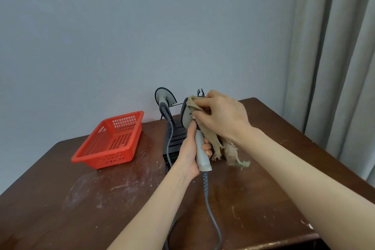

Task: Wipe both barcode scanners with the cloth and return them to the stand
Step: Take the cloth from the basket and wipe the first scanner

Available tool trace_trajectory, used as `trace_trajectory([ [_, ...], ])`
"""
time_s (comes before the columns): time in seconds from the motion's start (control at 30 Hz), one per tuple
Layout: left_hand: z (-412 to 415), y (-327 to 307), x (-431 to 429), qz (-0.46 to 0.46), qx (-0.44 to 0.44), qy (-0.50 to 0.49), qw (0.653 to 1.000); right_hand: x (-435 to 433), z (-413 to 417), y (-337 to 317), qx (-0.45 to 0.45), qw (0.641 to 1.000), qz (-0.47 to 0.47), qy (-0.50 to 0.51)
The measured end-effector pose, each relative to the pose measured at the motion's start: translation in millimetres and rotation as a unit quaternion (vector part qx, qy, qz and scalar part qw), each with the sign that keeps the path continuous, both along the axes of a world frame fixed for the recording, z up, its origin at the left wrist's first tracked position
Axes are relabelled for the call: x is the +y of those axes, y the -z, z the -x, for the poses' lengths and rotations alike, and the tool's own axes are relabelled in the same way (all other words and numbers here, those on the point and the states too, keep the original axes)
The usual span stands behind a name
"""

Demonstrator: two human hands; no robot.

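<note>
My left hand (pixel 192 148) grips the grey handle of a barcode scanner (pixel 200 154), held upright above the table with its cable trailing toward me. My right hand (pixel 219 115) presses a frayed beige cloth (pixel 227 151) against the scanner's head, and the cloth's loose end hangs down on the right. A second scanner (pixel 164 97) hangs on the left side of the black stand (pixel 174 140), behind my hands. The stand's right hook (pixel 200 91) shows just above my right hand.
A red perforated plastic basket (pixel 111 140) sits on the left of the scuffed brown wooden table (pixel 101 199). A grey wall stands behind the table and grey curtains (pixel 334 46) hang on the right. The table's right edge runs close to my right forearm.
</note>
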State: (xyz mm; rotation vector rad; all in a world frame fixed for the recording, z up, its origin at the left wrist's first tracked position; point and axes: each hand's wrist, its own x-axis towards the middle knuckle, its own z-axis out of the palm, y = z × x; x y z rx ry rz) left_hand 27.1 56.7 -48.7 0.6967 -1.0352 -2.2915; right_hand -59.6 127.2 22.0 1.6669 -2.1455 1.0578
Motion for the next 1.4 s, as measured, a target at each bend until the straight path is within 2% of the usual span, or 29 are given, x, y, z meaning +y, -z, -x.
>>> trace_trajectory([
  [0.17, -3, 1, -2, -0.013, -0.003, -0.009, 1.0, 4, 12, 2, 0.031, 0.996, -0.022, 0.083],
  [0.3, -2, 5, -2, 0.007, -0.03, -0.007, 1.0, 4, 13, 3, 0.019, 0.992, -0.026, 0.121],
  [0.47, 1, 3, 0, 0.026, -0.028, -0.005, 0.999, 3, 5, -1, -0.001, 0.999, -0.008, 0.043],
  [0.67, -1, 5, -5, 0.036, -0.044, -0.022, 0.998, 5, 18, -1, 0.033, 0.993, -0.058, 0.094],
  [0.87, 0, 3, -5, 0.051, -0.056, -0.03, 0.997, 1, 26, -2, 0.054, 0.992, -0.079, 0.088],
  [1.0, 0, 2, -6, 0.063, -0.062, -0.031, 0.996, 1, 30, -1, -0.012, 0.996, -0.071, 0.057],
  [1.2, 3, 3, -1, 0.05, -0.054, -0.024, 0.997, -4, 15, -2, -0.096, 0.995, -0.004, -0.041],
  [1.4, 2, 4, -5, 0.055, -0.065, -0.035, 0.996, 1, 22, 1, -0.026, 0.999, -0.031, 0.026],
])
